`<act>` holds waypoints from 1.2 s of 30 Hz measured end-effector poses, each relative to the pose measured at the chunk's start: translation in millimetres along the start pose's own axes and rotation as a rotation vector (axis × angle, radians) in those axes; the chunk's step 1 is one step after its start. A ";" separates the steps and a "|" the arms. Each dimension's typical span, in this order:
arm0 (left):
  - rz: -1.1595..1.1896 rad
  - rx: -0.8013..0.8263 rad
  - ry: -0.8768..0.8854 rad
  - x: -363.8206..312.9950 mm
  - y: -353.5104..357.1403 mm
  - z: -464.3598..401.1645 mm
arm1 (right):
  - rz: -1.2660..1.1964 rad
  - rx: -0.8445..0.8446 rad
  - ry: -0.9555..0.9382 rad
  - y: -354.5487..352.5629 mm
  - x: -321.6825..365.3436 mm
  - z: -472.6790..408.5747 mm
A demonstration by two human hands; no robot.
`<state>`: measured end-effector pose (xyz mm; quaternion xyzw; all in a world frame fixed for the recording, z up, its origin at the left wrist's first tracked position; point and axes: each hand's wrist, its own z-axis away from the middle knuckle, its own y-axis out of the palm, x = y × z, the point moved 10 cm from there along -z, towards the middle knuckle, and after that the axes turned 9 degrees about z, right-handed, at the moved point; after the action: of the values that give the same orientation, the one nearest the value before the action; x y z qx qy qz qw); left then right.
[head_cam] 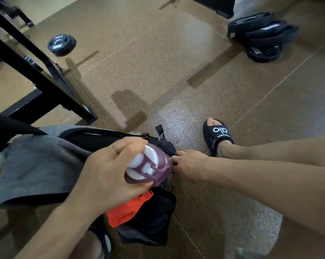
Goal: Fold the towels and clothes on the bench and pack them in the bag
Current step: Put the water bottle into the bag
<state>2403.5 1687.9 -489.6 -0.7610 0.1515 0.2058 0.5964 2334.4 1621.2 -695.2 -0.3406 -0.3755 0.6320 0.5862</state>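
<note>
Currently I see the left hand (105,172) wrapped around a purple bottle (150,166) with a white lid, fingers curled over its top and thumb under it, holding it at the mouth of the black bag (154,221) on the floor. Right hand (190,164) pinches the bag's black fabric edge just beside the bottle, fingers curled into the cloth. An orange garment (128,210) shows inside the bag, just below the bottle. A grey cloth (38,169) lies draped to the left, touching the bag, under the left wrist. Foot in a black slide sandal (218,136) stands just beyond the right hand. Black bench frame (45,75) upper left, weight plates (262,36) well apart at upper right.
</note>
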 end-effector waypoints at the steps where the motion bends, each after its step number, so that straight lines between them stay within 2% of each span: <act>1: -0.021 0.003 0.024 0.8 1.6 2.5 | 0.004 0.021 -0.013 0.2 2.1 -1.3; 5: -0.127 -0.008 0.138 -2.0 7.1 10.5 | -0.014 0.116 -0.050 3.1 14.4 -2.2; 10: -0.214 -0.077 0.248 -13.7 20.1 19.6 | -0.072 0.124 -0.014 -4.3 14.0 -1.5; 14: -0.296 -0.153 0.244 -10.5 33.2 26.8 | -0.119 0.060 0.013 -13.3 -0.6 -4.6; 17: -0.295 -0.199 0.215 -2.9 33.6 23.8 | -0.084 0.072 -0.019 -15.2 -4.1 -7.1; 23: -0.269 -0.019 0.164 3.3 40.1 21.7 | -0.134 0.114 -0.045 -8.2 -1.7 -7.1; 27: -0.254 -0.065 0.228 1.0 33.9 22.6 | -0.105 0.096 -0.068 -8.3 -5.0 -10.5; 29: -0.302 -0.064 0.222 5.6 35.7 23.0 | -0.092 0.086 -0.062 -10.3 -11.1 -11.2; 32: -0.425 0.045 0.162 15.3 56.7 25.4 | -0.100 0.085 -0.034 -15.1 -16.5 -9.7; 36: -0.517 0.058 0.097 15.2 72.1 18.6 | -0.092 0.092 -0.015 -14.0 -13.2 -9.3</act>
<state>2379.9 1688.7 -561.8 -0.7660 -0.0138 0.0052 0.6426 2350.3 1609.2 -687.5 -0.2908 -0.3656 0.6236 0.6268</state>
